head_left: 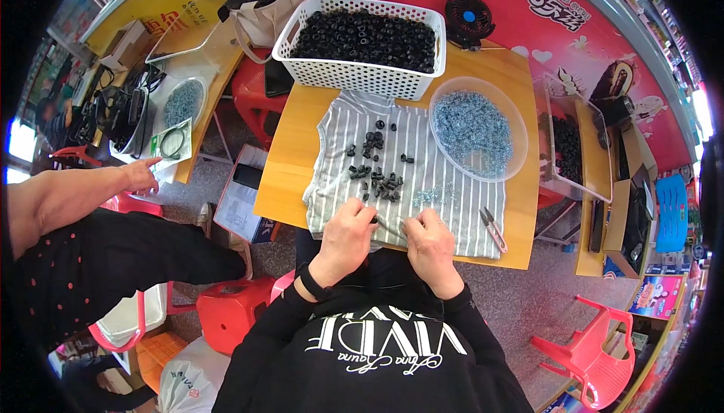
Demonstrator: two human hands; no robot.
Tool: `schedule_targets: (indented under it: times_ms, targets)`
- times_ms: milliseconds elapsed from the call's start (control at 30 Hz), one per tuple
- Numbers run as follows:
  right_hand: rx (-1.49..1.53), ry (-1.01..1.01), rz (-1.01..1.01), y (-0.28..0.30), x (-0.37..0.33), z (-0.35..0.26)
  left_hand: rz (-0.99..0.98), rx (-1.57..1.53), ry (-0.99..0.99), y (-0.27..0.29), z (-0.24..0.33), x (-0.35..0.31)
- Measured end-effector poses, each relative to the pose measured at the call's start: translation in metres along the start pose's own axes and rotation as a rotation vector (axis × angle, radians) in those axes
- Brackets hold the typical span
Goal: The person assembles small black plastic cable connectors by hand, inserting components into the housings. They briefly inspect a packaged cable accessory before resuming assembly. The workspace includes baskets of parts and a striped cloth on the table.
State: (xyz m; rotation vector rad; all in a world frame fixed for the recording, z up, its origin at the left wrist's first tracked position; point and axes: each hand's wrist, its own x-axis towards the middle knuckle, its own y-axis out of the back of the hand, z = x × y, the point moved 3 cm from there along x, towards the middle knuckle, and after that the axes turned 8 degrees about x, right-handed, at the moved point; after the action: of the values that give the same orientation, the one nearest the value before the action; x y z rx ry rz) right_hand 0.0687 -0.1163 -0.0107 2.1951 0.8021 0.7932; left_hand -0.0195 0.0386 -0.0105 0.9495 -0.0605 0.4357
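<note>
My left hand (345,238) is closed in a pinch on a small black ring-like part (374,219) at the near edge of the striped cloth (332,168). Close beside it, my right hand (431,245) is also pinched; whatever sits between its fingertips is too small to make out. Just beyond my left hand lies a loose group of small black parts (385,185). A scatter of tiny pale-blue pieces (435,196) lies beyond my right hand. Thread snips (494,230) with pinkish handles rest at the cloth's right edge.
A white perforated basket (354,75) full of black parts stands at the table's far side. Right of it are a round tub (515,160) of pale-blue pieces and a black fan (469,21). A co-worker's hand (142,177) reaches over a side table at left. Red stools (232,315) stand nearby.
</note>
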Motion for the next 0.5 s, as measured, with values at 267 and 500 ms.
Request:
schedule_targets:
  times_ms: [267, 500]
  targets:
    - [-0.009, 0.071, -0.005, 0.001, 0.002, 0.000, -0.154, -0.750, 0.272, -0.012, -0.015, -0.006]
    - [-0.088, 0.101, -0.036, -0.002, 0.004, 0.000, -0.231, -1.056, 0.517, -0.020, -0.005, -0.014]
